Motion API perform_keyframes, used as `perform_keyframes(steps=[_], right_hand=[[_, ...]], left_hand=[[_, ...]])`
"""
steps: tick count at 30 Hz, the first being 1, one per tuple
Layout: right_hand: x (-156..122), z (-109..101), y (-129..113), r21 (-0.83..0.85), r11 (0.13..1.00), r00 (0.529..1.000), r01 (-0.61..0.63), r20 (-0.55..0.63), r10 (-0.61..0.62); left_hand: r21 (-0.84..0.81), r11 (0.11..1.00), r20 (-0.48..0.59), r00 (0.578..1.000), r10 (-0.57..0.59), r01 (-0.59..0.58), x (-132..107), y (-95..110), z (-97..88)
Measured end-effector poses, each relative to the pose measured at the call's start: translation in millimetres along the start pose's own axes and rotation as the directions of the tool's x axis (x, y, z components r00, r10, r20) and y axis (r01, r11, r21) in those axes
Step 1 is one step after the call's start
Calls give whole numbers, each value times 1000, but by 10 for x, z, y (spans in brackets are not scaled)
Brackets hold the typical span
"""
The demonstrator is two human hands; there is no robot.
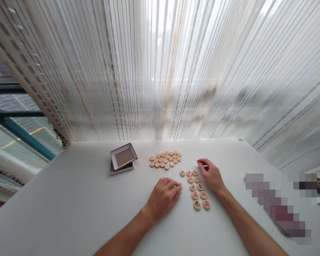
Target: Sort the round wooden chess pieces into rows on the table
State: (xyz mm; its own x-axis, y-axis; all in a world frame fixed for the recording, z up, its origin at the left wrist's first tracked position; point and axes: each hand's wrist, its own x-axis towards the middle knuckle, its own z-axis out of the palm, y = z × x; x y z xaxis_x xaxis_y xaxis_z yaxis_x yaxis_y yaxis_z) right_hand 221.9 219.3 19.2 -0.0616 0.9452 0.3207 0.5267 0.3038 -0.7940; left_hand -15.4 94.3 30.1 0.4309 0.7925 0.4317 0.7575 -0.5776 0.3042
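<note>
My left hand [164,195] rests low over the table with its fingers bent together on a wooden Chinese chess piece [180,185]. Black writing shows on that piece, and the fingertips cover part of it. To its right lie face-up Chinese chess pieces [195,195] in two columns, marked in red or black, with a short row of three across the top. One black-marked piece [182,173] sits at the left of that row. My right hand [210,175] is beside the top right of these pieces, its thumb and fingers slightly apart and nothing visible between them.
A cluster of blank-side-up pieces [165,160] lies farther back on the white table [82,206]. At the back left, an open shallow box part [124,158] leans on another tray [121,171]. A blurred-out object [280,209] is at the right. Striped curtains [160,89] hang behind.
</note>
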Motion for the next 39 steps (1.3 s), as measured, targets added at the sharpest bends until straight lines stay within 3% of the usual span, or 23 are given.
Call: perform_keyframes(steps=[13,39], right_hand=[[-1,-3,-8,4,1000,1000,10,-13,-10],[2,-9,-46,-7,1000,1000,21,-10,-21]], left_hand=[[-61,998,99,995,0,6,13,156,-72],[10,999,89,995,-39,39,28,130,-14]])
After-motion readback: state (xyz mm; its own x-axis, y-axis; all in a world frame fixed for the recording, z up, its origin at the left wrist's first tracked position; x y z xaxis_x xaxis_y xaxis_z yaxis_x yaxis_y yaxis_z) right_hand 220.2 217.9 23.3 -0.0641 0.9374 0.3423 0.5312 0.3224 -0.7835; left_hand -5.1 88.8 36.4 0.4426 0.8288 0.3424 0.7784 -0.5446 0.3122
